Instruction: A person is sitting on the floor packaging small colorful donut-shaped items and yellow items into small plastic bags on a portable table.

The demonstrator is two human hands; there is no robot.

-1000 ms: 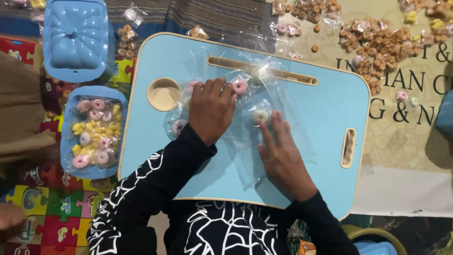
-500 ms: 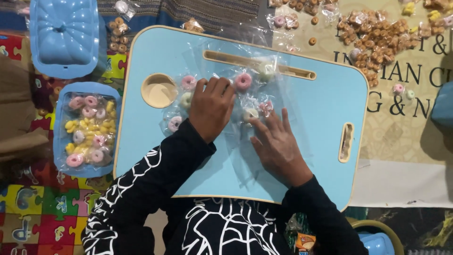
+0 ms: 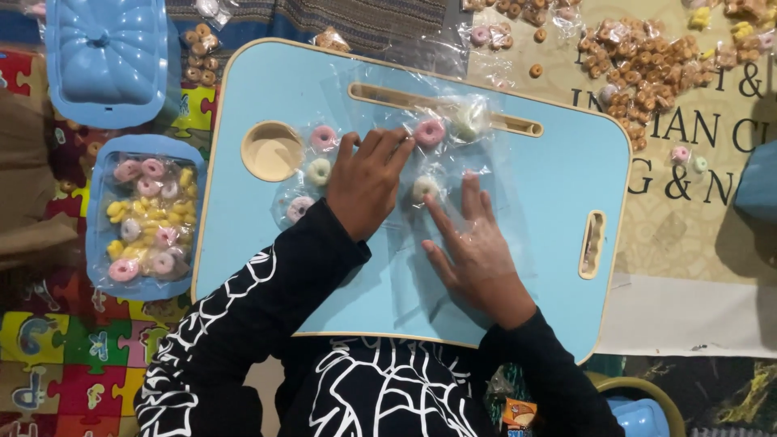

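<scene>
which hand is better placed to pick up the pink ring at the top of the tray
Left, probably. The left hand has fingertips almost touching the pink ring, while the right hand lies lower, its fingers beside the white ring.

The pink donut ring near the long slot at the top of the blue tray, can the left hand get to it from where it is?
Probably yes. The left hand lies flat on the blue tray, its fingertips just beside the pink donut ring. Only clear plastic wrap covers the ring; nothing solid lies between.

Light-blue lap tray (image 3: 550, 162), pink ring sweet (image 3: 429, 132)
</scene>
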